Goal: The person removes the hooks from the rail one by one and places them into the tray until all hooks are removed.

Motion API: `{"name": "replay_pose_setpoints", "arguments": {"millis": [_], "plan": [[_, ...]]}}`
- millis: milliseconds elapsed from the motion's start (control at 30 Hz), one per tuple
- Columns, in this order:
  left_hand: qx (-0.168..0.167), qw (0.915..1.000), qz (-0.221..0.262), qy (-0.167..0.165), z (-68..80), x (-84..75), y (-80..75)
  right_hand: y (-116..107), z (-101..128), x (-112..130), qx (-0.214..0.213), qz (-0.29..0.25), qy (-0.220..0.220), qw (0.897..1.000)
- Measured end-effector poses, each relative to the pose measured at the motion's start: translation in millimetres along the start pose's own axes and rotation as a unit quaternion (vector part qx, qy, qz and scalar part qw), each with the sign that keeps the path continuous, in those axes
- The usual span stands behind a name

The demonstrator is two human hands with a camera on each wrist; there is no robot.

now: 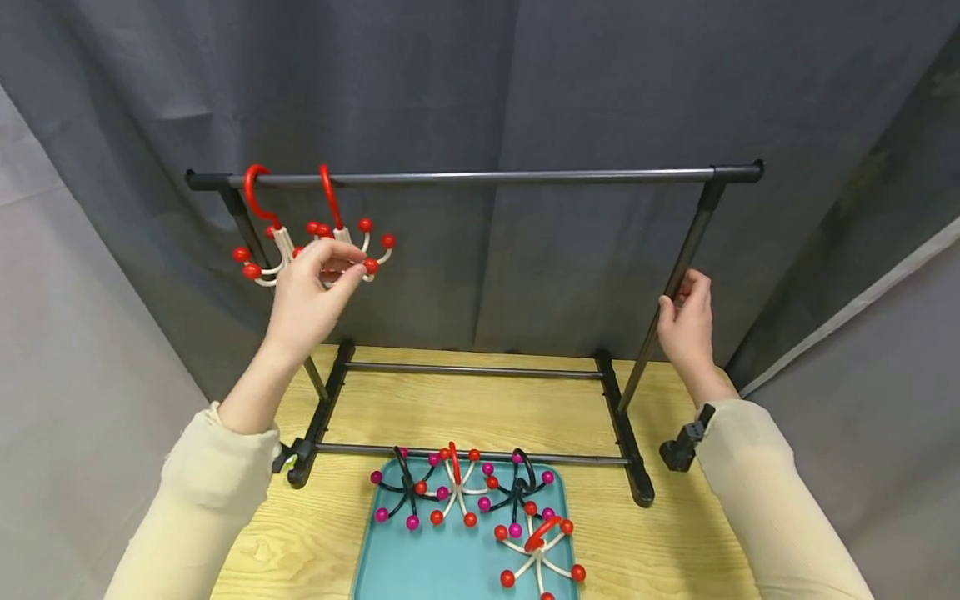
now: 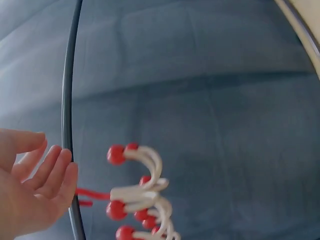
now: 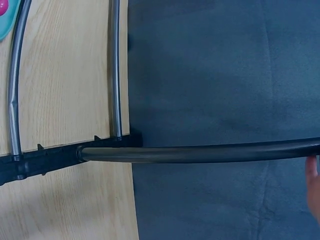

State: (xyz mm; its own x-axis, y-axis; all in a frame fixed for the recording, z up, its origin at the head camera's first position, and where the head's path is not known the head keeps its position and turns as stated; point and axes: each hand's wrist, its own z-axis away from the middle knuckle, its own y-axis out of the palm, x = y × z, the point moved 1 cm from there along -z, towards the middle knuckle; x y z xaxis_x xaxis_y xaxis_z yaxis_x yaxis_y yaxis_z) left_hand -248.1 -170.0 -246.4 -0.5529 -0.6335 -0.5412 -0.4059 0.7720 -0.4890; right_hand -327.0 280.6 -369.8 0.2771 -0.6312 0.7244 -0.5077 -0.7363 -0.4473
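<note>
Hanging from the top bar (image 1: pixel 480 176) of a small black rack (image 1: pixel 622 417) are two red-and-white hooks; the left hand (image 1: pixel 307 296) reaches up to the right one (image 1: pixel 347 237), fingers loosely spread and touching its ball-tipped prongs. The other hook (image 1: pixel 264 242) hangs just beside it. The right hand (image 1: pixel 686 321) curls round the rack's right post (image 1: pixel 675 287). More hooks (image 1: pixel 480 500) lie in a teal tray (image 1: pixel 390 567) on the tabletop (image 1: pixel 315 542).

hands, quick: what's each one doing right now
Left hand: fingers at a white hanger on the rail; grip cannot be told.
Right hand: grips the right post.
</note>
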Motion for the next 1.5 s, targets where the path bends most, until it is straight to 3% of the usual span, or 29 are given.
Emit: {"name": "replay_pose_setpoints", "arguments": {"millis": [233, 467, 900, 1500], "plan": [[-0.067, 0.9934, -0.018, -0.092, -30.2, 12.3, -30.2, 5, 1, 2, 0.021, -0.006, 0.007, 1.000], [-0.061, 0.9856, -0.023, -0.156, -48.9, 20.9, -36.1, 6, -1, 0, 0.018, -0.005, 0.006, 1.000], [-0.036, 0.9837, -0.008, -0.176, -53.6, 28.2, -16.1, 10, 0, -2, 0.027, -0.008, 0.012, 1.000], [-0.062, 0.9845, -0.006, -0.164, -62.3, 33.3, -4.9, 12, -2, -1, 0.024, -0.009, 0.014, 1.000]]}}
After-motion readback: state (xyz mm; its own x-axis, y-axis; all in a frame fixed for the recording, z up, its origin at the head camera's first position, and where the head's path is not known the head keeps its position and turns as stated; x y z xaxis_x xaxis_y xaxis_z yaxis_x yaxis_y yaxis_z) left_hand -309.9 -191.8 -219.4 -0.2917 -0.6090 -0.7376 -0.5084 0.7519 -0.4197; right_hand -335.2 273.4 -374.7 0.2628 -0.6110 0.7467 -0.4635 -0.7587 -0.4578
